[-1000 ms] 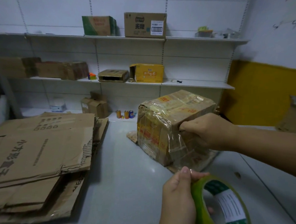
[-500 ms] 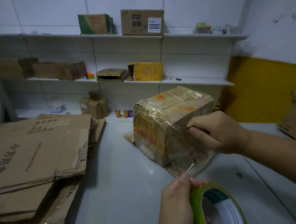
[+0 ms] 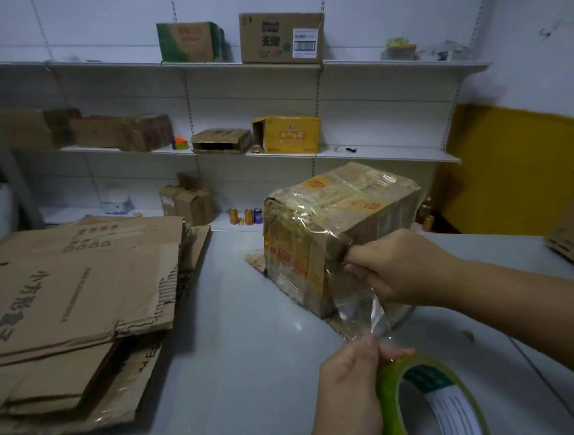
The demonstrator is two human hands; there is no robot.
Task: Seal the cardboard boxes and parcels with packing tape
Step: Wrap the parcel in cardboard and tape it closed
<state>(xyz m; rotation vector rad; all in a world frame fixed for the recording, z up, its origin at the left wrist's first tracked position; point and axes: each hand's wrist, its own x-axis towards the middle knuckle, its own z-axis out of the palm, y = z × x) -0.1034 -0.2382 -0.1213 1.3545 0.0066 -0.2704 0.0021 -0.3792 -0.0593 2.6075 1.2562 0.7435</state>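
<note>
The right hand [image 3: 404, 267] has slid to the parcel's [image 3: 330, 221] near upright edge, mid-bench [image 3: 253, 338]. At the front edge the left hand [image 3: 349, 393] grips the tape roll [image 3: 427, 397]. Its clear strip [image 3: 360, 310] runs up and away to the right fingers [image 3: 353, 258], which seemingly pinch it.

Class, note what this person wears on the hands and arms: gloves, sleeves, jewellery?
Nothing shows. The left hand and right hand are bare, without gloves or rings. The right forearm is bare too: no sleeve, watch or bracelet. Past the wrist, the left arm is out of frame.
</note>
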